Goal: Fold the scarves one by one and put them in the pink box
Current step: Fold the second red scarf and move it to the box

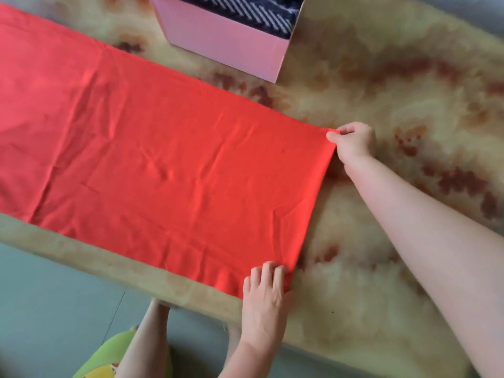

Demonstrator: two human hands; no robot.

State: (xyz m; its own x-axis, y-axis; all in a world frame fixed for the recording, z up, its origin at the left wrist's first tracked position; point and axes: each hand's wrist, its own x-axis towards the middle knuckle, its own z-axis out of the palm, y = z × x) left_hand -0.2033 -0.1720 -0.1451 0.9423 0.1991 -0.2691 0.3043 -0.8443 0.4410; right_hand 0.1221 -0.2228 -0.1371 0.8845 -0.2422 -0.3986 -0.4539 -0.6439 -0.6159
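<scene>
Left of the left hand (264,290), the red scarf (163,159) lies flat on the bench (381,77); beyond that hand stands the pink box (223,45), holding a dark striped scarf (245,9). The left hand's curled fingers grip the scarf's near corner; the right hand (351,140) pinches its far corner.

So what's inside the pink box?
Inside the pink box lies a dark blue cloth with white stripes, probably a folded scarf. Anything beneath it is hidden by the box wall and the cloth itself.
</scene>
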